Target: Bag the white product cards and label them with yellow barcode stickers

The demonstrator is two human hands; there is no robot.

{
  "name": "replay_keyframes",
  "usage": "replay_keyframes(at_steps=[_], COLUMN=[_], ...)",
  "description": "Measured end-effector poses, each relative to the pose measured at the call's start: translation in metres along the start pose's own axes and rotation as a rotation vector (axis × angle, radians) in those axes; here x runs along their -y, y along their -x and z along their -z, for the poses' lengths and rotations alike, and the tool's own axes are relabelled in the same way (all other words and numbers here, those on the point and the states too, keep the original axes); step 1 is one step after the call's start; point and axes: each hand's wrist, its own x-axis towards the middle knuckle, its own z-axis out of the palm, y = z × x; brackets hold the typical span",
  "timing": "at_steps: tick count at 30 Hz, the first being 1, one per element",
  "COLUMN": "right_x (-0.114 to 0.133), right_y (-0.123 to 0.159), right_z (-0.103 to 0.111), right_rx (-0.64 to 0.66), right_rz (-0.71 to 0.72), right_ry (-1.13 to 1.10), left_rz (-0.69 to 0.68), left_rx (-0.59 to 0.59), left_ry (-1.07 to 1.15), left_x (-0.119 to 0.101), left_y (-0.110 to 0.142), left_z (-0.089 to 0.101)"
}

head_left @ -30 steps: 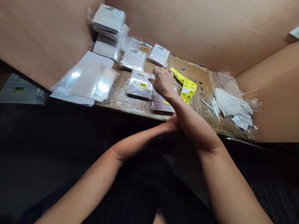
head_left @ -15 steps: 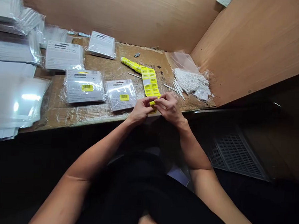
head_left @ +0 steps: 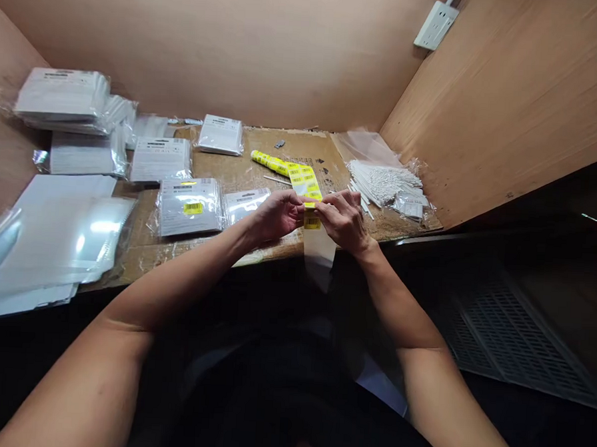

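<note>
A strip of yellow barcode labels (head_left: 305, 181) runs from a loose roll (head_left: 269, 162) on the table into my hands. My left hand (head_left: 277, 217) and my right hand (head_left: 343, 220) pinch it from either side. One yellow barcode label (head_left: 312, 220) shows between my fingers, and a white backing strip (head_left: 319, 256) hangs below it. Nearest my left hand lies a clear packet (head_left: 246, 203), partly hidden by that hand. Beside it is another packet (head_left: 192, 208) bearing a yellow barcode label.
The cardboard-covered table (head_left: 293, 143) is walled by wooden panels. Several white packets (head_left: 162, 160) lie at the back left, clear sleeves (head_left: 52, 237) at the left, and a bundle of white sticks (head_left: 383, 184) at the right. A wall socket (head_left: 435, 25) and floor grille (head_left: 517, 342) show.
A white backing strip now hangs below my hands, with one label showing between them. The view has swung, so the table sits lower and more of the wall shows.
</note>
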Motion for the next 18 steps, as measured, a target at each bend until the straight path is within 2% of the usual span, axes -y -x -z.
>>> replay_keyframes(at_steps=[5, 8, 11, 13, 16, 18], right_x=[-0.013, -0.014, -0.005, 0.0, 0.002, 0.0], right_y=[-0.028, -0.034, -0.038, -0.052, -0.111, -0.172], right_z=[-0.016, -0.023, -0.02, -0.013, -0.008, -0.024], right_rx=[0.009, 0.007, 0.052, 0.007, -0.225, -0.238], right_rz=[0.085, 0.156, 0.201, 0.178, -0.037, -0.21], right_ry=[0.071, 0.089, 0.037, -0.044, -0.241, -0.478], left_rz=[0.064, 0.062, 0.003, -0.053, -0.132, -0.163], left_rx=[-0.08, -0.066, -0.081, -0.135, -0.226, -0.244], left_ry=[0.069, 0.164, 0.218, 0.235, 0.213, 0.157], left_x=[-0.025, -0.03, -0.032, -0.035, -0.04, -0.04], left_y=[-0.011, -0.013, -0.015, -0.02, -0.029, -0.033], left_z=[0.014, 0.024, 0.04, 0.053, 0.072, 0.079])
